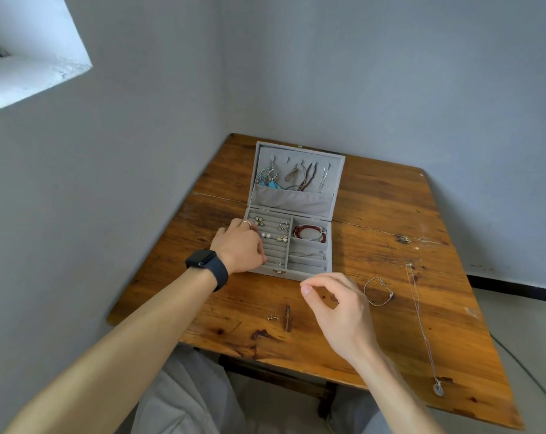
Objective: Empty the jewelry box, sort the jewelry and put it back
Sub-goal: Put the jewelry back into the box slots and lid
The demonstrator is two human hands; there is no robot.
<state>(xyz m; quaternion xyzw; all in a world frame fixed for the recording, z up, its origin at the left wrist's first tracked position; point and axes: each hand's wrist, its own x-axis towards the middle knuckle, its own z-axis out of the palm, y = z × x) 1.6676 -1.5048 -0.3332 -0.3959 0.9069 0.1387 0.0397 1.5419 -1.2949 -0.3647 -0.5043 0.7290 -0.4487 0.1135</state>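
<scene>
Velvet jewelry box [292, 202]: left hand [239, 245] curled inside, right hand [340, 311] pinched before it, holds unclear; tiny earrings [265, 235] easily fumbled.

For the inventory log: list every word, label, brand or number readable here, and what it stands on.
No readable text anywhere.
Smartwatch: screen dark, no brand showing.
Jewelry box: no label visible.
Necklace pendant: too small to tell.

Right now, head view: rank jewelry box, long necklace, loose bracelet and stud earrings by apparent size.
1. jewelry box, open, largest by area.
2. long necklace, about as long, though thin.
3. loose bracelet.
4. stud earrings.
</scene>
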